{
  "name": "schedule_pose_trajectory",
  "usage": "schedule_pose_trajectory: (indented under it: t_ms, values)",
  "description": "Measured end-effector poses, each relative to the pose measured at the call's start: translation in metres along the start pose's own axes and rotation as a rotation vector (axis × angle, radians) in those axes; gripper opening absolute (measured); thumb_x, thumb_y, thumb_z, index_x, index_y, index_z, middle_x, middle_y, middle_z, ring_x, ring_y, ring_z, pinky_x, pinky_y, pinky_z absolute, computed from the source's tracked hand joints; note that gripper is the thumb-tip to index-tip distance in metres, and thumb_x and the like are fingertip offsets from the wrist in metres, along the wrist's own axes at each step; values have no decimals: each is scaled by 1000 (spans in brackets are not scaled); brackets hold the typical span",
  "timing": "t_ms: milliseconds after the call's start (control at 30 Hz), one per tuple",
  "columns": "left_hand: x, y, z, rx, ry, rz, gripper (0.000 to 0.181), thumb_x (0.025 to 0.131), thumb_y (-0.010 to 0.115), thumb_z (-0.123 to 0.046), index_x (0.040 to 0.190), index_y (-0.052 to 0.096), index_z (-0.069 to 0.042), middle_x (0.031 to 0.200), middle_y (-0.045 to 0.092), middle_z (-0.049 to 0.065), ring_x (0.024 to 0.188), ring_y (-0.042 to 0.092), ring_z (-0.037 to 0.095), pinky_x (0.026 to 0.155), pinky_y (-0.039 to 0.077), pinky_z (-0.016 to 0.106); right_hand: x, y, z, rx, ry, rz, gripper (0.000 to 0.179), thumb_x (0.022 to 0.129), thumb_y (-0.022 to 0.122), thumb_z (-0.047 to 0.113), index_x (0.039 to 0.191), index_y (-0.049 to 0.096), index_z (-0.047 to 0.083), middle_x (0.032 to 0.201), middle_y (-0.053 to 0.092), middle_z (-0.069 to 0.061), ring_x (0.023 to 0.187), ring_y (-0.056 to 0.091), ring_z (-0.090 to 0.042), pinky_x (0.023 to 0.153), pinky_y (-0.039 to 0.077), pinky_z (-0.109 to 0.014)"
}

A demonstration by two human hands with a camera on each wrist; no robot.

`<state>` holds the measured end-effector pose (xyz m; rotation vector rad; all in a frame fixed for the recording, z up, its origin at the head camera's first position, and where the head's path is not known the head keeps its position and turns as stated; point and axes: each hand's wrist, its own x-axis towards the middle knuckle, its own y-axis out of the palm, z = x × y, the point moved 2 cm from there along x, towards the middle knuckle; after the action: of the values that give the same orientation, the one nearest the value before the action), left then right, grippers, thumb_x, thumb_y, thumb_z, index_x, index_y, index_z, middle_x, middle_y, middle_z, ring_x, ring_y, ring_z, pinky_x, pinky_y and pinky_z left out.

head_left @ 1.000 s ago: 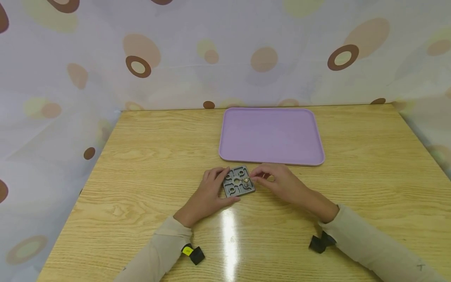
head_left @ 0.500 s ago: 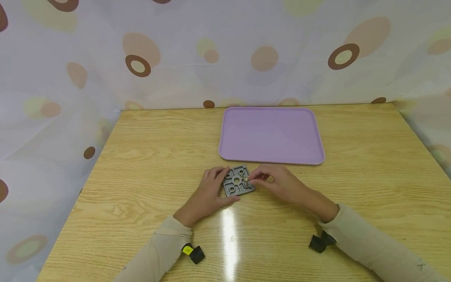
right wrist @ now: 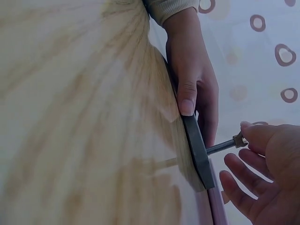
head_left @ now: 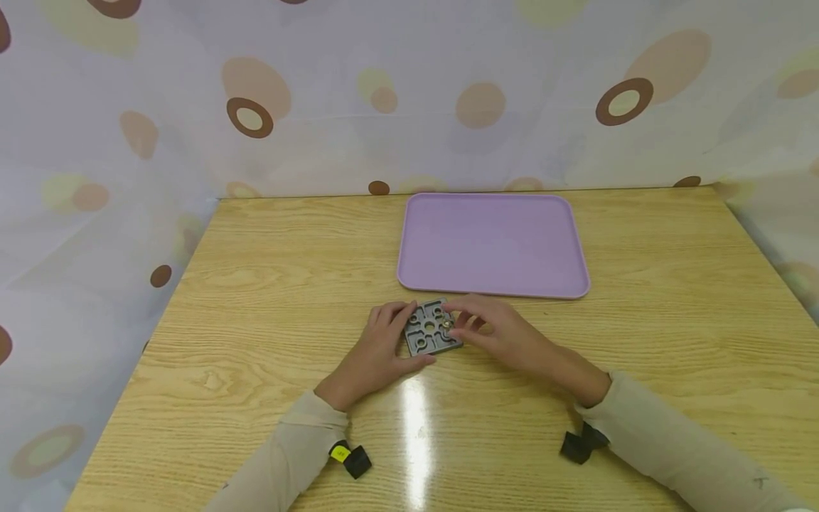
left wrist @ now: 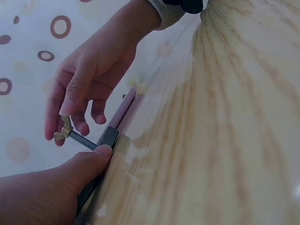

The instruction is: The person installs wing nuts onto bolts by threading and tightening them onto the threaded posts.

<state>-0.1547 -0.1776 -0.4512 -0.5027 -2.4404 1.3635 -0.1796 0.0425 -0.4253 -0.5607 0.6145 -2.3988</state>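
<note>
A square grey metal plate (head_left: pixel 435 345) with round holes and raised ribs lies on the table. My left hand (head_left: pixel 379 350) holds it, fingers on the far left edge and thumb on the near edge. From the plate rises a threaded bolt (left wrist: pixel 83 140), topped by a brass wing nut (left wrist: pixel 65 131). My right hand (head_left: pixel 505 333) is at the wing nut, its thumb and index finger spread apart on either side. In the left wrist view the thumb tip is close to one wing; whether it touches is unclear. The other fingers hang loosely bent.
Behind the plate, a purple tray (head_left: pixel 493 245) lies on the wooden table (head_left: pixel 288 263). A patterned cloth (head_left: pixel 409 92) hangs along the back and sides. Each sleeve has a small black device at the cuff.
My right thumb and index finger have parted from their earlier pinch on the wing nut. The wing nut looks turned. My left hand and the plate stay in place.
</note>
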Motion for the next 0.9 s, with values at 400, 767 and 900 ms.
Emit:
schedule_pose_trajectory:
  t_ms: [400, 767, 900]
  values:
    - [0, 1, 1, -3, 2, 8, 90, 79, 64, -57, 145, 30, -7, 137, 35, 9, 121, 29, 21, 95, 35, 37, 0, 1, -1, -22, 1, 6, 37, 88, 65, 20, 122, 59, 6, 109, 63, -1, 90, 59, -12, 75, 50, -28]
    - [0, 1, 2, -7, 4, 2, 90, 79, 65, -56, 145, 30, -7, 137, 35, 9, 120, 29, 21, 95, 35, 37, 0, -5, 1, -49, 29, -4, 30, 90, 62, 19, 118, 62, 8, 109, 63, -1, 89, 59, -10, 76, 49, -28]
    - [0, 1, 1, -8, -3, 8, 90, 79, 64, -56, 146, 29, -8, 137, 34, 9, 120, 29, 21, 95, 35, 36, -1, -7, 1, -91, 14, -32, 27, 91, 60, 18, 116, 64, 7, 108, 64, 1, 88, 59, -9, 75, 49, -27]
